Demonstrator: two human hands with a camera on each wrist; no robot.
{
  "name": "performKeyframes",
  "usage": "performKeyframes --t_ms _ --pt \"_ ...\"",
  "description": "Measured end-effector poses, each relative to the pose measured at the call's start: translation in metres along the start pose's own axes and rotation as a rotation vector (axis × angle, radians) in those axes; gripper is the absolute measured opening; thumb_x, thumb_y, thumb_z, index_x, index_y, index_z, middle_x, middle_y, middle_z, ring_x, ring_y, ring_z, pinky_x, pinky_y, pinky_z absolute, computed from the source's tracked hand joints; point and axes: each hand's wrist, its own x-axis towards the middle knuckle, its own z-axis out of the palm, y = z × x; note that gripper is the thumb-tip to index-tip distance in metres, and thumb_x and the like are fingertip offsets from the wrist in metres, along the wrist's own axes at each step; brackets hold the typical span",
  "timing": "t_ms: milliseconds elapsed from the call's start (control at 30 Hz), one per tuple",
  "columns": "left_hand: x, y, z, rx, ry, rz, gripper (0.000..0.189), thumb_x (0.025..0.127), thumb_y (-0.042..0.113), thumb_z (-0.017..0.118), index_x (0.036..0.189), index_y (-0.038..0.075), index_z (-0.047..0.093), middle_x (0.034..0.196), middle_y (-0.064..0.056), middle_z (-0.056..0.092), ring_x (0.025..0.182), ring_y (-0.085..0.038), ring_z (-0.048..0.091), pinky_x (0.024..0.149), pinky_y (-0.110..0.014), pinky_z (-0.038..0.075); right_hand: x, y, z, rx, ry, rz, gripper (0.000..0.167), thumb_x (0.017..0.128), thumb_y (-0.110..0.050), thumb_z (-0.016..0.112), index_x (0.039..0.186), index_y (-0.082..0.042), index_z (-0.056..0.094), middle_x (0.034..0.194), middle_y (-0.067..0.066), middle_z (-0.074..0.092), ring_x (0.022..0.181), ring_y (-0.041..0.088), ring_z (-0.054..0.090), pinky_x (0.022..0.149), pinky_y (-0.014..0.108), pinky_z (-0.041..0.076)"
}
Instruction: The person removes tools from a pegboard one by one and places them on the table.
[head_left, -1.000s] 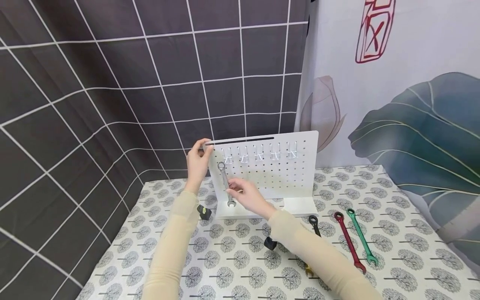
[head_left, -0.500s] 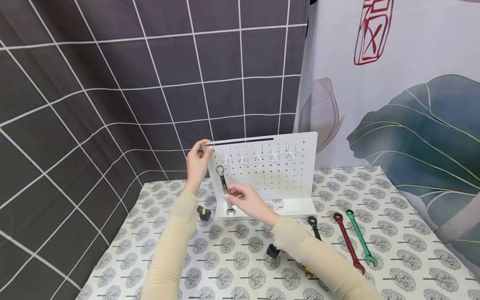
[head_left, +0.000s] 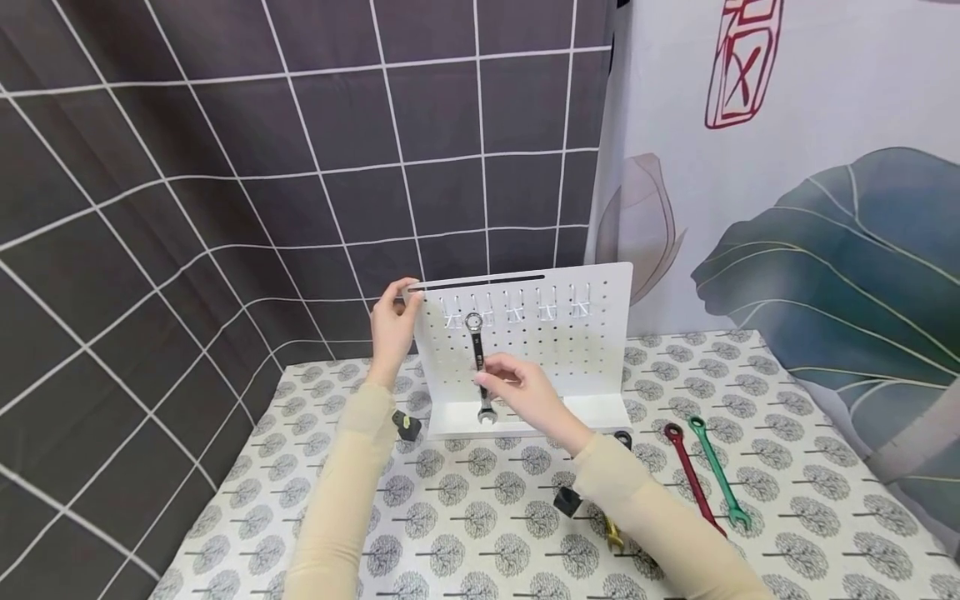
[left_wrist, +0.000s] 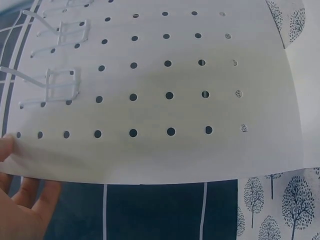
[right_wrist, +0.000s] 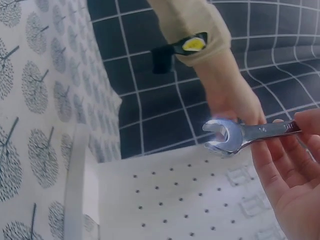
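Observation:
A white pegboard stand (head_left: 558, 358) stands on the table, with a row of clear hooks (head_left: 547, 305) near its top. My left hand (head_left: 392, 331) grips the board's upper left corner, thumb in front and fingers behind, as the left wrist view also shows. My right hand (head_left: 531, 393) pinches a silver combination wrench (head_left: 477, 348) around mid-shank. Its ring end points up, overlapping the second hook from the left in the head view; the open end (right_wrist: 226, 137) points down. Whether the ring touches that hook, I cannot tell.
On the tree-print tablecloth (head_left: 420, 550) at the right lie a green wrench (head_left: 718, 471) and a red wrench (head_left: 692, 475). A black wrench (head_left: 622, 438) and a yellow one (head_left: 612, 533) are partly hidden by my right sleeve. A dark tiled backdrop (head_left: 337, 208) rises behind.
My right hand first lowers the wrench slightly, then carries it right and up, from left of the first hook to before the second. My left hand keeps hold of the corner.

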Motion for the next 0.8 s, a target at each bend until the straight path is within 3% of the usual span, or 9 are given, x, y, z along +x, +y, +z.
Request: performKeyframes --t_ms 233,367,567,800 --pt "0.000 0.000 0.000 -0.009 0.002 -0.004 0.029 0.098 0.028 0.068 0.123 0.015 0.067 0.128 -0.006 0.066 0.074 -0.024 0.065 0.060 -0.025 0.046 -0.006 -0.010 -0.031 -0.001 0.067 -0.006 0.029 0.099 -0.022 0.064 0.119 0.000 0.065 0.109 0.012 0.072 0.084 0.020 0.070 0.095 0.049 0.051" --pt "0.000 0.000 0.001 -0.017 -0.003 0.000 0.029 0.097 0.028 0.069 0.123 0.015 0.068 0.127 -0.006 0.067 0.073 -0.024 0.065 0.059 -0.025 0.046 -0.010 -0.012 -0.051 0.016 0.109 -0.002 0.031 0.100 -0.022 0.064 0.119 0.001 0.064 0.111 0.015 0.071 0.087 0.019 0.070 0.094 0.042 0.052" --pt "-0.003 -0.002 0.000 -0.022 -0.003 -0.009 0.028 0.098 0.028 0.068 0.123 0.015 0.067 0.126 -0.006 0.066 0.071 -0.023 0.063 0.058 -0.025 0.045 -0.018 -0.013 -0.085 0.047 0.176 -0.062 0.027 0.099 -0.013 0.064 0.117 0.006 0.064 0.114 0.020 0.068 0.092 0.012 0.066 0.084 0.028 0.055" --pt "-0.001 -0.001 -0.001 -0.013 -0.001 0.001 0.029 0.098 0.029 0.069 0.123 0.016 0.068 0.125 -0.006 0.067 0.068 -0.022 0.061 0.057 -0.025 0.044 -0.033 -0.020 -0.123 0.027 0.275 -0.108 0.027 0.100 -0.012 0.064 0.116 0.010 0.063 0.113 -0.002 0.072 0.093 0.012 0.066 0.081 0.023 0.055"
